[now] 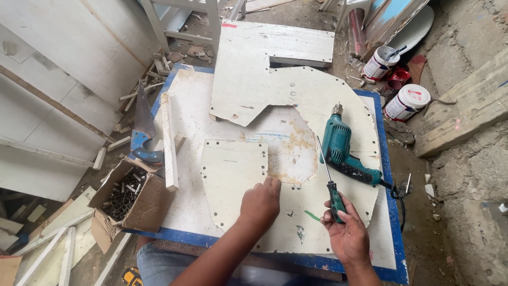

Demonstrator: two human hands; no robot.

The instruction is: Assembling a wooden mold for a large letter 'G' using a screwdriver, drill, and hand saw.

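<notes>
Screwdriver (pixel 330 182), green-handled with a thin metal shaft, is gripped in the right hand (pixel 346 233); its shaft points up and away from the person, with the tip near the drill. The fingers are closed round the handle. The left hand (pixel 260 201) rests knuckles-up, fingers curled loosely, on the near right edge of a small white panel (pixel 233 175); it holds nothing that can be seen. This panel lies flat on the table (pixel 390 212), a blue-edged board, and carries a row of small holes along its border. It overlaps a larger rounded white sheet (pixel 323 100) stained with rust-coloured patches.

A teal electric drill (pixel 341 151) lies on the sheet just beside the screwdriver shaft, its cable running off the right edge. A white wooden strip (pixel 169 143) lies to the left of the panel; beyond it a handsaw (pixel 143 127) with a blue handle hangs over the table edge. A torn cardboard box (pixel 129 198) of dark screws sits at the near left corner. Two paint tins (pixel 406 101) stand on the floor to the right.

Judged from this pose, good work would keep the left hand pressing the panel flat so that it cannot slide, and bring the blade upright over a border hole before turning.
</notes>
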